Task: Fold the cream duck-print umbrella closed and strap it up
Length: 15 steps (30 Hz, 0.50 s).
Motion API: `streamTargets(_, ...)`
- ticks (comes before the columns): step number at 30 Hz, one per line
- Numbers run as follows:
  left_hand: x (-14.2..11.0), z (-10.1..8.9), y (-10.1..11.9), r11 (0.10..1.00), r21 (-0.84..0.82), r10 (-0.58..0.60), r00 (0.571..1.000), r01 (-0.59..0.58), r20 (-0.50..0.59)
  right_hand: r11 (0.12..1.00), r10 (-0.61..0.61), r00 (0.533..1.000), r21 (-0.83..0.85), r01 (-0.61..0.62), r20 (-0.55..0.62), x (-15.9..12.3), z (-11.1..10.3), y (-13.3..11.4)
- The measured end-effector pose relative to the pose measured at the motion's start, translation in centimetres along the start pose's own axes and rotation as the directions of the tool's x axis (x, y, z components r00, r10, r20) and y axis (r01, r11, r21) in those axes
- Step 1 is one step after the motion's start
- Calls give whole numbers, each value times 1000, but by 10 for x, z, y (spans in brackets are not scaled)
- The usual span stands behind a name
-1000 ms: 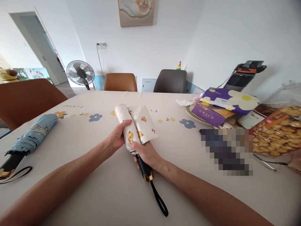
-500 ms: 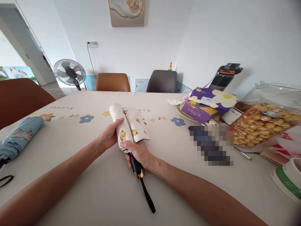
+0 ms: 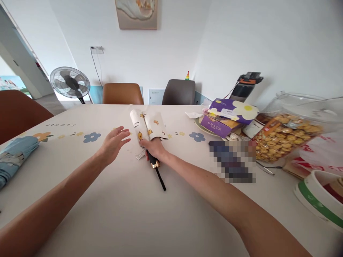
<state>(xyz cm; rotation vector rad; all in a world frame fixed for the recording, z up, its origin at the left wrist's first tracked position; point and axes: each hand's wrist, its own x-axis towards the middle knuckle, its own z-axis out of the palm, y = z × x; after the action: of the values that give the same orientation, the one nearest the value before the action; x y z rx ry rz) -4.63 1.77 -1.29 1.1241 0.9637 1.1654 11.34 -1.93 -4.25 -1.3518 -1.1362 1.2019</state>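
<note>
A folded umbrella (image 3: pixel 139 123), white with yellow ducks, points away from me over the table (image 3: pixel 128 207). One loose flap of its cloth sticks out to the right. My right hand (image 3: pixel 155 148) is closed around its lower end, just above the black handle with a gold band and a black strap. A small pale tag hangs beside the grip. My left hand (image 3: pixel 115 144) is off to the left of the umbrella, fingers spread, touching nothing.
Another folded umbrella (image 3: pixel 16 157), light blue, lies at the left edge. To the right are purple boxes (image 3: pixel 217 125), a clear jar of snacks (image 3: pixel 284 135), a dark bottle (image 3: pixel 242 87), a blurred-out item (image 3: pixel 232 162) and a white-green container (image 3: pixel 316 200). Chairs (image 3: pixel 123 93) stand behind.
My left hand has let go of the white umbrella and moved left, its fingers opening. My right hand has carried the umbrella farther away across the table.
</note>
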Motion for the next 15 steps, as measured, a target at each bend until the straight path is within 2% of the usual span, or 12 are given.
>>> streamTargets(5,-6,-1,9,976,186,113,994,-113,8,997,54,998,46,-55,24,10,-1,6)
streamTargets(8,-5,9,17,944,262,194,980,-199,48,996,48,999,79,-49,10,8,-1,7)
streamTargets(11,5,31,24,898,339,250,959,-281,131,994,69,997,78,-72,29,7,-1,5)
streamTargets(14,25,62,29,791,487,238,920,-370,312,992,97,994,82,-101,44,7,-1,4)
streamTargets(15,33,73,29,744,541,199,903,-392,382,991,105,994,84,-108,42,7,-1,4)
